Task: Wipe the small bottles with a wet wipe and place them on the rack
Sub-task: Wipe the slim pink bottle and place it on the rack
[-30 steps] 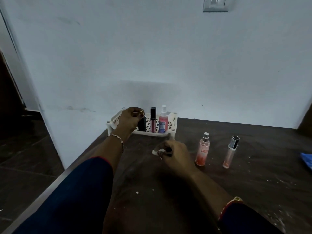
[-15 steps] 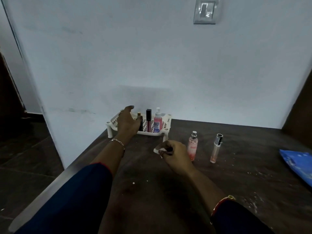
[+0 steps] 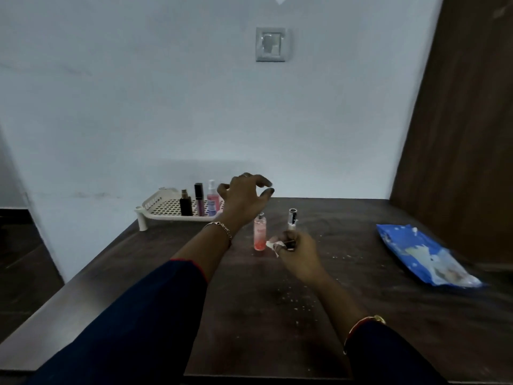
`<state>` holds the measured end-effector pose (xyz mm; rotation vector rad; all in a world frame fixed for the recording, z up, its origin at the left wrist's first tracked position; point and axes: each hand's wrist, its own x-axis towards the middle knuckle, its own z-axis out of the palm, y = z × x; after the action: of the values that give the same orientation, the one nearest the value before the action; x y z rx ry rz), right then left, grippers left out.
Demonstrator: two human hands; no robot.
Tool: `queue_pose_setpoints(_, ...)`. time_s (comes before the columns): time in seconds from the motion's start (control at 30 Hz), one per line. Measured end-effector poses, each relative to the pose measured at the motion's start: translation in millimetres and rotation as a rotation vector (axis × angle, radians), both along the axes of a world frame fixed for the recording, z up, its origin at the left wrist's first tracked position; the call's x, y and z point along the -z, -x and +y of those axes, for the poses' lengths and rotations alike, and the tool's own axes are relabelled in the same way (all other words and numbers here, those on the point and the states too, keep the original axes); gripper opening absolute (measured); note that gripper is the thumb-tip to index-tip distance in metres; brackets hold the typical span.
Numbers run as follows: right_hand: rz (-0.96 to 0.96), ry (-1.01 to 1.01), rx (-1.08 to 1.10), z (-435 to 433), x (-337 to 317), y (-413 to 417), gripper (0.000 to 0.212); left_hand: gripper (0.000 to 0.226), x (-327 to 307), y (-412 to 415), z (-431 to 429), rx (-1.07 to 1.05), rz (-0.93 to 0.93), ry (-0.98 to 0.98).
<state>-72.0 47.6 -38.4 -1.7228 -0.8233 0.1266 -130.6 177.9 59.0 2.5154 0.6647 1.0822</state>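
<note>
The pink clear-plastic spray bottle [image 3: 260, 235] at frame centre is next: the empty left hand [image 3: 244, 200] hovers above, grip wide; the right hand [image 3: 298, 250] pinches the white wet wipe [image 3: 273, 245].

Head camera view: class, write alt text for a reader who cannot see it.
Over a dark table, an open left hand hovers above a pink bottle while the right hand pinches a white wipe. Three bottles stand in a white rack by the wall.
</note>
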Motion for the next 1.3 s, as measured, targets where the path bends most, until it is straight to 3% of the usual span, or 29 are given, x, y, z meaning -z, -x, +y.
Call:
queue_pose_setpoints(0.2,-0.071,-0.011,0.137,-39.1,5.5,-36.1,0.008,0.019,11.9,-36.3,-25.3,0.065,0.227,-0.182)
queue_pose_setpoints(0.3,-0.078,0.018,0.163,-48.6,6.9,-49.8,0.023,0.024,19.1,-47.5,-26.8,0.060,0.346,-0.301)
queue_pose_setpoints(0.47,-0.073,-0.003,0.194,-50.4,10.8,-60.5,0.037,0.026,26.3,-56.7,-27.1,0.045,0.302,-0.198)
queue_pose_setpoints(0.67,-0.058,0.011,0.201,-46.8,15.2,-63.4,0.034,0.015,32.3,-61.2,-20.4,0.200,0.229,-0.031)
queue_pose_setpoints(0.97,-0.005,-0.090,0.205,-53.0,5.5,-41.7,0.036,0.010,24.9,-29.0,-23.5,0.306,0.131,0.002)
queue_pose_setpoints(1.1,0.100,-0.151,0.149,-56.9,1.4,-22.1,0.007,0.008,20.6,5.5,-28.4,0.325,0.143,0.032)
queue_pose_setpoints(1.23,0.226,-0.244,0.069,-56.9,-2.5,5.2,0.024,0.009,23.5,43.6,-37.2,0.262,0.161,-0.029)
queue_pose_setpoints(1.3,0.235,-0.252,0.052,-54.2,-3.2,18.0,0.022,0.009,26.4,60.1,-42.0,0.225,0.175,-0.064)
